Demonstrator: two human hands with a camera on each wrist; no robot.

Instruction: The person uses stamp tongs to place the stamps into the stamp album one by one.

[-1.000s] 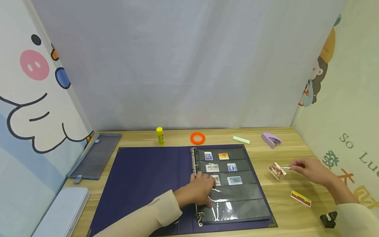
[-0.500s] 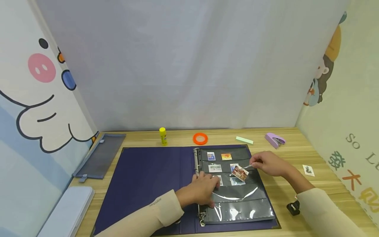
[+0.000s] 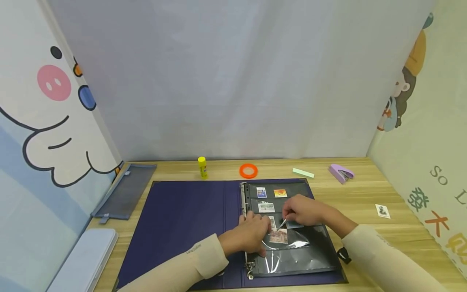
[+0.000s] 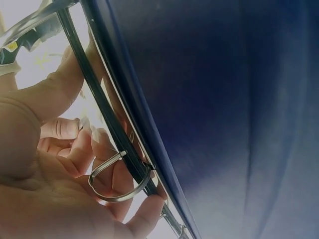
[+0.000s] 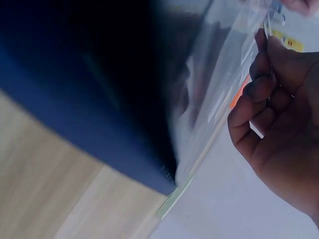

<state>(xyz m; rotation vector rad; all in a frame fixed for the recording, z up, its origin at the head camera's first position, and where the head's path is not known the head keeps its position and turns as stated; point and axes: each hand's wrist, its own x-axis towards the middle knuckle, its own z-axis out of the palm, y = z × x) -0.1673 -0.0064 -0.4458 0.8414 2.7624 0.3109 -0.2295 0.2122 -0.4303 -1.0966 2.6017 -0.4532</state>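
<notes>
A dark blue ring binder (image 3: 182, 227) lies spread on the table, with a black page of clear pocket strips (image 3: 299, 259) on its right side. My left hand (image 3: 249, 233) rests on the page's inner edge beside the metal rings (image 4: 119, 184), fingers spread. My right hand (image 3: 305, 210) pinches slim metal tweezers (image 3: 281, 224) between thumb and fingers. Their tips are at a reddish-brown stamp (image 3: 279, 236), which lies over the fourth pocket strip near my left fingertips. Several stamps sit in the rows above, including an orange one (image 3: 280, 193); my right hand hides part of them.
Along the back stand a yellow glue stick (image 3: 202, 168), an orange tape ring (image 3: 248, 170), a pale green strip (image 3: 303, 173) and a purple stapler (image 3: 341, 173). A loose stamp (image 3: 382, 211) lies at right. A mesh pouch (image 3: 125, 192) and white case (image 3: 84, 259) lie left.
My right hand has carried the stamp in the tweezers from the table at right, leftward over the page, down to the fourth strip. My left hand stays on the page.
</notes>
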